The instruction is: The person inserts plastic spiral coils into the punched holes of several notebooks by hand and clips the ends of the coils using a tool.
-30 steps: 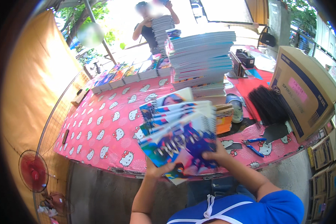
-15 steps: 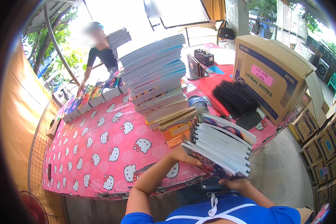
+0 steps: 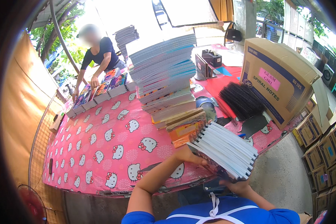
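A thick bundle of spiral notebooks point(image 3: 227, 147) is held between my two hands at the table's near edge, black coils toward the left and white page edges facing up. My left hand point(image 3: 193, 156) grips its left side, thumb over the lower cover. Beneath the bundle's near end, my right hand point(image 3: 238, 186) supports it; its fingers are partly hidden. Just beyond my left hand lie orange-covered notebooks point(image 3: 186, 130), against the foot of a tall leaning stack of notebooks point(image 3: 168, 74).
Black spiral coils point(image 3: 242, 100) lie beside a large cardboard box point(image 3: 280, 82) at the right. Across the pink table point(image 3: 112, 149), a person point(image 3: 100, 56) handles rows of notebooks point(image 3: 100, 93). More boxes point(image 3: 328, 156) are stacked on the floor at right.
The notebooks in my hands, loosely fanned before, now sit closer together with their edges more even. The person across the table has brought both hands over the notebook rows. My view has shifted slightly.
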Tool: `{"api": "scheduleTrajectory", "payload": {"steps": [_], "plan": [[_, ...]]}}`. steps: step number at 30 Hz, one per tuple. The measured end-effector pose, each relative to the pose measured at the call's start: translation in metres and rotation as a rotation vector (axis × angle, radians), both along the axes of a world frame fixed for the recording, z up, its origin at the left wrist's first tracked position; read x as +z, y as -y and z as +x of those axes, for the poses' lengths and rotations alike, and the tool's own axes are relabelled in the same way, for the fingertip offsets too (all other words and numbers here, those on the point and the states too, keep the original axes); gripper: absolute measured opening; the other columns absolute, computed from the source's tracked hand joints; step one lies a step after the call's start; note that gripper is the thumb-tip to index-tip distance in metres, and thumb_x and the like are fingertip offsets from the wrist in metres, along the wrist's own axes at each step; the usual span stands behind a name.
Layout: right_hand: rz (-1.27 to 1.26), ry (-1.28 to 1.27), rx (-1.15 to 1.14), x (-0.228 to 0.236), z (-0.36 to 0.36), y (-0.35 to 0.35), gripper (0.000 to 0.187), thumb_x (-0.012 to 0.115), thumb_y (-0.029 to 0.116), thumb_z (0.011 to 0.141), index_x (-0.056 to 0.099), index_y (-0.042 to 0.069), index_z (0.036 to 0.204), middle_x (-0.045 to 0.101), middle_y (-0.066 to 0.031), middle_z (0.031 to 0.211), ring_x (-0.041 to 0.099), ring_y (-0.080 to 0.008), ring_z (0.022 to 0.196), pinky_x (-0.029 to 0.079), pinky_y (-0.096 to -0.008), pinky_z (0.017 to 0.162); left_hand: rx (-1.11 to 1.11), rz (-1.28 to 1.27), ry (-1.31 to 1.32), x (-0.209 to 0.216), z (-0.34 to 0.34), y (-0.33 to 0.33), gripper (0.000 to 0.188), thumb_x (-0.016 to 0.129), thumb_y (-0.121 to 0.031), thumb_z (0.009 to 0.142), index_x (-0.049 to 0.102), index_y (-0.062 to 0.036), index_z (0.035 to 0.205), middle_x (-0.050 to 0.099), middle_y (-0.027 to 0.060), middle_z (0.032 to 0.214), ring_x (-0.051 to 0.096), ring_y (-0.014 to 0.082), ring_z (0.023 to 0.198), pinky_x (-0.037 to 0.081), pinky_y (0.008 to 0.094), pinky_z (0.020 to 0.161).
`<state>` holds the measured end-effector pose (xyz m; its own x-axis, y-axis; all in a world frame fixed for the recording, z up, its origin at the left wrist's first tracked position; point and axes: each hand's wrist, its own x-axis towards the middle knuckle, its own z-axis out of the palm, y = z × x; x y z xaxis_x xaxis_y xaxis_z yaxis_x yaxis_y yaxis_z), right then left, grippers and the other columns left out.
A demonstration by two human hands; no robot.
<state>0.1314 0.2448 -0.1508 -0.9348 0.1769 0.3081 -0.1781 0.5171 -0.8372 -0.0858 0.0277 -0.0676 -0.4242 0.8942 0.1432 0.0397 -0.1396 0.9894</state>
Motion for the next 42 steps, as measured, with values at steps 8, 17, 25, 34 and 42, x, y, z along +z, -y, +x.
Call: {"api": "scheduleTrajectory", "payload": {"steps": [8,17,25,34,42], "plan": [[-0.052,-0.014,0.072,0.008,0.005,0.001,0.111,0.080,0.030,0.071,0.003,-0.009,0.141,0.029,-0.0241,0.139,0.030,-0.0326,0.132,0.016,-0.0462,0.111,0.151,0.220,-0.065,0.033,0.026,-0.012,0.056,0.084,-0.018,0.065,0.060,-0.0001,0.112,0.062,0.0087,0.107,0.057,0.0190,0.100,0.046,0.0333,0.087],[-0.159,-0.412,-0.062,0.097,-0.017,0.031,0.111,0.078,0.027,0.074,-0.003,-0.010,0.141,0.026,-0.0246,0.139,0.031,-0.0326,0.131,0.019,-0.0448,0.110,0.133,0.082,0.079,0.028,0.017,-0.021,0.089,0.083,-0.030,0.062,0.041,0.0016,0.134,0.051,0.0110,0.125,0.045,0.0210,0.118,0.036,0.0356,0.100],[-0.171,-0.378,0.009,0.123,-0.013,0.034,0.110,0.075,0.020,0.077,-0.010,-0.006,0.142,0.022,-0.0260,0.141,0.029,-0.0344,0.132,0.022,-0.0429,0.110,0.070,0.159,-0.205,0.030,0.005,-0.012,0.088,0.085,-0.025,0.055,0.044,-0.0002,0.129,0.055,0.0096,0.118,0.051,0.0198,0.111,0.042,0.0352,0.094],[-0.152,-0.411,-0.081,0.120,-0.021,0.040,0.106,0.075,0.021,0.077,-0.004,-0.007,0.142,0.030,-0.0253,0.134,0.037,-0.0327,0.126,0.026,-0.0427,0.107,0.108,0.026,-0.169,0.017,-0.005,-0.008,0.092,0.087,-0.036,0.058,0.046,0.0042,0.130,0.058,0.0120,0.121,0.053,0.0245,0.113,0.041,0.0381,0.098],[-0.149,-0.527,0.062,0.117,-0.027,0.033,0.133,0.082,0.052,0.063,-0.005,-0.007,0.143,0.027,-0.0265,0.141,0.030,-0.0328,0.133,0.021,-0.0417,0.109,0.080,0.107,-0.021,0.029,-0.002,-0.008,0.096,0.087,-0.025,0.053,0.040,-0.0001,0.133,0.057,0.0097,0.113,0.055,0.0210,0.105,0.044,0.0349,0.091]]}}
